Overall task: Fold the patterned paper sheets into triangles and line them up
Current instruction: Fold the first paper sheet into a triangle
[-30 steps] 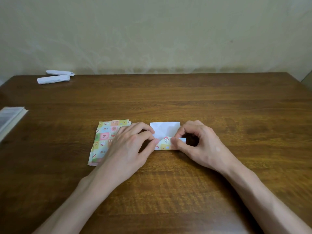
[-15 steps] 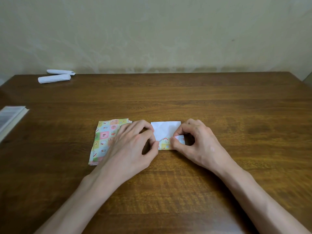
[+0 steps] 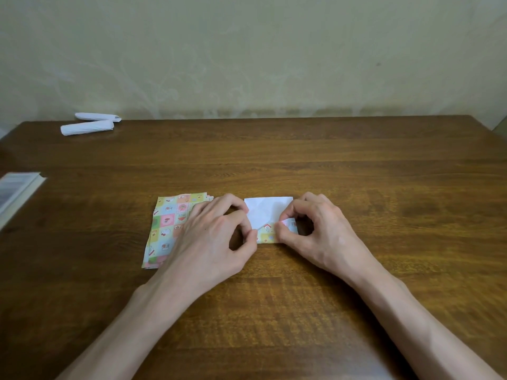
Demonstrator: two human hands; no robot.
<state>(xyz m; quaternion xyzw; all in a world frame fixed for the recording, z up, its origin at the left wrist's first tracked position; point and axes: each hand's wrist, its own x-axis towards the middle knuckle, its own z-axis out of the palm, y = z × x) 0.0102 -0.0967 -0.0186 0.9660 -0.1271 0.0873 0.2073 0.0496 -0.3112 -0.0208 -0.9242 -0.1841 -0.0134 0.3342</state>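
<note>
The half-folded sheet lies crosswise right of the patterned stack; left hand pinches its left end, right hand its right corner.

Soft, dim, even light; slight blur, wide-angle edge bending.

head camera looks forward and down, close over the table, facing the wall.

The left hand hides part of the paper stack; a book, perhaps, is cropped.
</note>
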